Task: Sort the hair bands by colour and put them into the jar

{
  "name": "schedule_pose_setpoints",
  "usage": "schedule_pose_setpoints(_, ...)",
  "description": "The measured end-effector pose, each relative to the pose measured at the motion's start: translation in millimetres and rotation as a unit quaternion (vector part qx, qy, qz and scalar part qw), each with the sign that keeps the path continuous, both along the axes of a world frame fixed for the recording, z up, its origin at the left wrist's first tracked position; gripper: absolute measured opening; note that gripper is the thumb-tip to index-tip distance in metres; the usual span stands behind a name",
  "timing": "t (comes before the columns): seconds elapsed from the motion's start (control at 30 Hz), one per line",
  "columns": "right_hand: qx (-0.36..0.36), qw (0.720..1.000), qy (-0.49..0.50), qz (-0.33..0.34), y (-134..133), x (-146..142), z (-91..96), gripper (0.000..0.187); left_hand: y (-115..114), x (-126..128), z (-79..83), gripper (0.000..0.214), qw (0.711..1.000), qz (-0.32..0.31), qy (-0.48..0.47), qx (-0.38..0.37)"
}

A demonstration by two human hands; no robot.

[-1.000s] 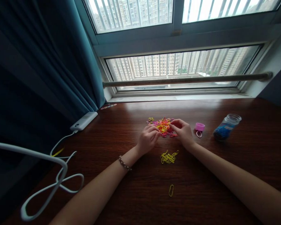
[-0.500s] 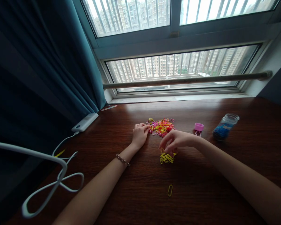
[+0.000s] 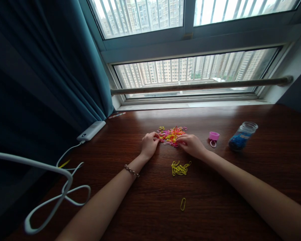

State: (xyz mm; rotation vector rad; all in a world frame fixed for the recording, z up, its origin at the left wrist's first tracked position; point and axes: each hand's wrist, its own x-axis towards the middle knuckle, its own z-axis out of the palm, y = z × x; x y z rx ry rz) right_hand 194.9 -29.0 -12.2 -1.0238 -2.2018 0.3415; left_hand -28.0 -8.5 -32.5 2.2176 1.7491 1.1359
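A loose heap of pink, orange, red and yellow paper clips [image 3: 171,134] lies between my two hands. My left hand [image 3: 149,144] rests at its left edge, fingers bent and pressed together; whatever is under the fingertips is too small to make out. At the right edge, my right hand [image 3: 190,144] has thumb and fingers pinched together on a paper clip in the heap. Closer to me is a smaller pile of yellow paper clips [image 3: 180,168], touched by neither hand. One single yellow paper clip [image 3: 183,204] lies nearer still.
To the right, a pink lid with a loop [image 3: 214,136] sits beside a tilted glass jar [image 3: 242,136] with blue contents. At left are a white power bank [image 3: 91,131], its white cable [image 3: 72,144] and a blue curtain [image 3: 90,83]. A window rail [image 3: 203,86] runs behind the table.
My right hand has moved away from the yellow pile, up to the right edge of the mixed heap. My left fingers have curled in a little at the heap's left edge.
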Motion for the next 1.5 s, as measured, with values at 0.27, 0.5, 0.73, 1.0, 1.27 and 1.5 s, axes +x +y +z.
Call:
schedule_pose_setpoints(0.27,0.012,0.999,-0.035,-0.002,2.5,0.3,-6.7,0.022,-3.5,0.4,3.5,0.011,0.999,0.015,-0.029,0.011)
schedule_pose_setpoints(0.5,0.011,1.0,-0.008,0.001,2.8,0.3,-7.8,0.023,-6.2,5.7,7.9,0.01,0.996,-0.037,-0.061,0.051)
schedule_pose_setpoints(0.73,0.002,1.0,-0.008,0.01,1.9,-1.4,-9.0,0.025,-48.4,36.2,23.1,0.017,0.947,-0.309,0.071,0.055)
schedule_pose_setpoints(1.0,-0.037,0.986,0.156,-0.043,5.5,-3.8,-5.7,0.019,-69.4,45.9,30.3,0.024,0.861,-0.469,0.18,0.081)
schedule_pose_setpoints(1.27,-0.226,0.907,0.352,-0.041,0.3,-4.4,9.5,0.02,-42.5,33.8,18.5,0.012,0.954,-0.255,0.048,0.153)
schedule_pose_setpoints(1.5,-0.352,0.855,0.364,0.114,-10.8,-5.5,18.6,0.029,-18.6,20.6,10.9,0.009,0.994,-0.078,0.052,0.062)
